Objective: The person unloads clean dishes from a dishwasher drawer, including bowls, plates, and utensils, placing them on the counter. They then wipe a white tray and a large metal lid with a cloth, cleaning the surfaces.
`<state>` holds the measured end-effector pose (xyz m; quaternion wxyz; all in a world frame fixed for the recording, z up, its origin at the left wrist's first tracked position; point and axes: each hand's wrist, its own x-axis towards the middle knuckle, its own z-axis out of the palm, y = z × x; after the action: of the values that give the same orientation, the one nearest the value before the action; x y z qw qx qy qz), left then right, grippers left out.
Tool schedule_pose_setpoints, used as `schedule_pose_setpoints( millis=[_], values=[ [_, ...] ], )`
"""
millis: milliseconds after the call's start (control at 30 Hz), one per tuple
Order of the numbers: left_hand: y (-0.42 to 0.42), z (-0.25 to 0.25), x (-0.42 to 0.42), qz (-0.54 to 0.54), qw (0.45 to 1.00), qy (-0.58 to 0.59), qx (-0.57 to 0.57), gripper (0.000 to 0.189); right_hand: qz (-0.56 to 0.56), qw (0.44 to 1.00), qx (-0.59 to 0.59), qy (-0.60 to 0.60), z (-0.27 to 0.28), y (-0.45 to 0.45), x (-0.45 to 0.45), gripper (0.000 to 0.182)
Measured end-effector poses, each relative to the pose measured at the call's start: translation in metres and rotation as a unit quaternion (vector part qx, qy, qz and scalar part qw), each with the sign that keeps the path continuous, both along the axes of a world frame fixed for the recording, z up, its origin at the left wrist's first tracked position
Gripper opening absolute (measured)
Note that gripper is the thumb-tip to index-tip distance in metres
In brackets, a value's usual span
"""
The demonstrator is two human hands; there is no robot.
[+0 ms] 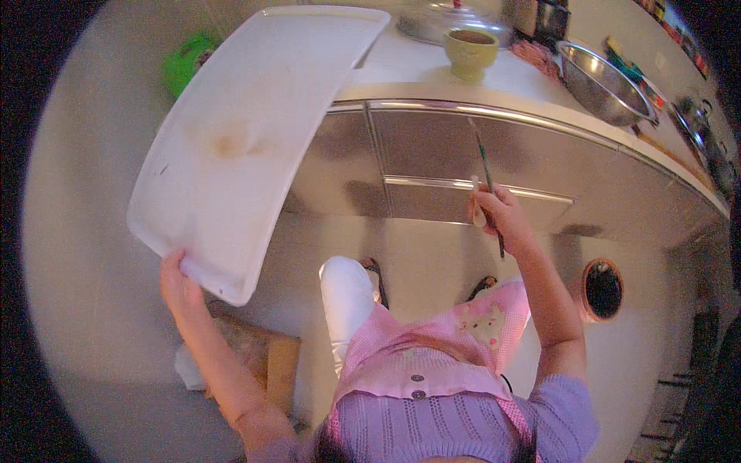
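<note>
My left hand (182, 286) grips the near edge of a large white tray (289, 92), thumb on top at its lower left corner. The tray tilts across my left side, and its far end lies over the countertop (399, 69). Brown stains and a small dark mark show on its surface. Out in front of the cabinet doors, my right hand (505, 219) holds a slender paintbrush (485, 156) with a dark handle, its tip pointing away from me. A small whitish object (479, 215), too unclear to name, is also held in those fingers.
On the counter stand a pale green pot (470, 57) with brown contents, a domed lid (425, 26), a pink cloth (537, 59) and a steel bowl (605, 87). A green plastic bag (179, 66) is beyond the tray. Floor: cardboard box (283, 370), brown-rimmed round container (586, 312).
</note>
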<state>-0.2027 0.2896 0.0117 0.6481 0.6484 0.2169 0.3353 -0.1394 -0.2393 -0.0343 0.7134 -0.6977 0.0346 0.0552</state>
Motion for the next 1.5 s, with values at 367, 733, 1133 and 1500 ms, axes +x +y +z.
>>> schedule_pose_setpoints(
  millis=[367,733,1133,1500],
  values=[
    [-0.105,0.003,0.139,-0.063,0.961,-0.178,-0.204,0.035,0.002,0.984,0.172,0.043,0.012,-0.007,-0.033,0.021],
    [-0.159,0.006,0.159,-0.108,0.938,-0.253,-0.212,0.033,0.0,0.987,0.156,0.043,0.006,0.002,-0.047,0.021],
    [-0.182,0.002,0.176,-0.246,0.907,-0.167,-0.299,0.028,0.013,0.997,0.071,0.024,-0.002,0.041,-0.063,0.015],
    [-0.201,0.006,0.169,-0.289,0.912,-0.103,-0.271,0.026,0.051,0.994,-0.053,-0.083,-0.048,0.061,-0.057,0.015]
  ],
)
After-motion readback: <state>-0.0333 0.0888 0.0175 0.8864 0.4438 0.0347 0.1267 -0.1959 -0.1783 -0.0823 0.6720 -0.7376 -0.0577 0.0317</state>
